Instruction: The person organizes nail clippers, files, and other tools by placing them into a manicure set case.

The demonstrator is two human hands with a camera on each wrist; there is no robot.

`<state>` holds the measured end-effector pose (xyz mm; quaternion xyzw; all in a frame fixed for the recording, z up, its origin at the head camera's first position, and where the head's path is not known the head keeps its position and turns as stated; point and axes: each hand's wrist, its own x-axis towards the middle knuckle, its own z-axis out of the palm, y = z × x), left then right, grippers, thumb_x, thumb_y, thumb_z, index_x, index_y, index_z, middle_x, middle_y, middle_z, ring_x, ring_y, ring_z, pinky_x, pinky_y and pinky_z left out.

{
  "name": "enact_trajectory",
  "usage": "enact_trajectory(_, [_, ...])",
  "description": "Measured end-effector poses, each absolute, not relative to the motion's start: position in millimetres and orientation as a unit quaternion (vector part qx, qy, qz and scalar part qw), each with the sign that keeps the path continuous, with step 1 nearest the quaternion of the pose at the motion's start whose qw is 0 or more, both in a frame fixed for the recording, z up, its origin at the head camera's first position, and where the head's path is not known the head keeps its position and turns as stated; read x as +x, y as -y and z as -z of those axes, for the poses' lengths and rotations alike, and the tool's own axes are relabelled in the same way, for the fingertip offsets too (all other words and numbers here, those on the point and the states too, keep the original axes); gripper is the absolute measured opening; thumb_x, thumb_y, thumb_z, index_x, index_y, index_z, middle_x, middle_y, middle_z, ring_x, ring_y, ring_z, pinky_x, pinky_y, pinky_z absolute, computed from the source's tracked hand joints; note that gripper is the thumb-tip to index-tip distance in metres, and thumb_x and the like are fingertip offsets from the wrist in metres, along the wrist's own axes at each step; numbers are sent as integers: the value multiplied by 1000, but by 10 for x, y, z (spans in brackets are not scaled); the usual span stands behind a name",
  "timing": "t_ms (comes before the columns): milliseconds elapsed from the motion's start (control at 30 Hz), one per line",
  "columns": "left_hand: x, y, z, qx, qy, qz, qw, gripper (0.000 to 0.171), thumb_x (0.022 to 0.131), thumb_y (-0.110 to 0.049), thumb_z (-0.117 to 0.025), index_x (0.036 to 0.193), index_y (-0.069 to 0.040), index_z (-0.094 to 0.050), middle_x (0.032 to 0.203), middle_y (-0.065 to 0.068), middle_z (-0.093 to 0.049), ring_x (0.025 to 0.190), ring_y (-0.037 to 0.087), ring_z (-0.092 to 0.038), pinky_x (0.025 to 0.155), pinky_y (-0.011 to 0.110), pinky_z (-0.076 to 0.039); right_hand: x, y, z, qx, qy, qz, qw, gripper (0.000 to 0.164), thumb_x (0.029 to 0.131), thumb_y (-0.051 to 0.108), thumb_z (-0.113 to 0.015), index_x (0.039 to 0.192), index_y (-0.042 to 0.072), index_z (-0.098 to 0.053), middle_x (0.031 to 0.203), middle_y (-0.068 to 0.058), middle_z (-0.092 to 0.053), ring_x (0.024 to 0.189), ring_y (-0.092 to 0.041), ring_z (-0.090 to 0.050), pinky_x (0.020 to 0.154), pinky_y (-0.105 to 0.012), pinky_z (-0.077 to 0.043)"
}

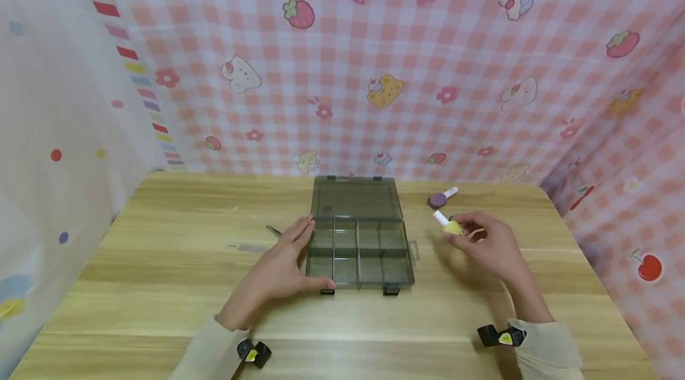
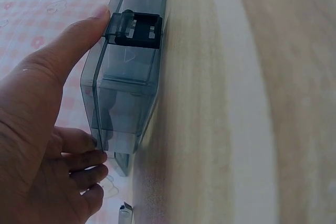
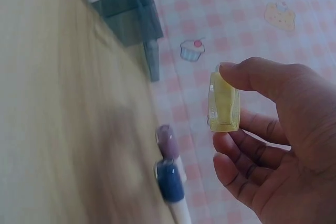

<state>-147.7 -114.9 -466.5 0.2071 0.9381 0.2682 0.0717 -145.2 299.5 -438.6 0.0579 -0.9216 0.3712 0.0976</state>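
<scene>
A grey see-through compartment box [image 1: 358,252] stands on the table with its lid [image 1: 355,198] folded back. My left hand [image 1: 283,264] holds its left end, thumb at the front edge and fingers along the left side. In the left wrist view the thumb lies beside a black latch [image 2: 139,31]. To the right of the box, my right hand [image 1: 489,243] pinches a yellow nail polish bottle [image 3: 224,103] above the table, its white cap [image 1: 440,217] tilted toward the box. A purple nail polish bottle [image 1: 437,200] and a dark blue one [image 3: 170,181] lie near that hand.
A thin metal tool [image 1: 274,231] lies left of the box, partly behind the left hand. A faint clear strip [image 1: 251,248] lies on the wooden table [image 1: 364,338] near it. A pink checked cloth [image 1: 342,100] hangs at the table's back edge.
</scene>
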Motion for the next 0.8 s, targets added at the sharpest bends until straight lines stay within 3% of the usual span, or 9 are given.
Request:
enact_trajectory(367, [-1475, 1151, 4671, 202, -940, -265, 73, 135, 66, -81, -77, 164, -10, -18, 174, 3, -10, 161, 26, -12, 126, 52, -28, -1604, -2742, 4309, 78, 924, -363, 87, 33, 87, 29, -84, 112, 10, -75, 96, -8, -69, 82, -18, -64, 71, -22, -54])
enact_trajectory(800, [-1483, 1148, 4687, 197, -940, -270, 75, 135, 66, -79, -79, 164, -10, -18, 174, 3, -9, 161, 26, -13, 125, 52, -28, -1708, -2528, 4307, 112, 911, -390, 74, 34, 85, 24, -86, 114, 10, -75, 95, -7, -70, 87, -20, -62, 73, -28, -58])
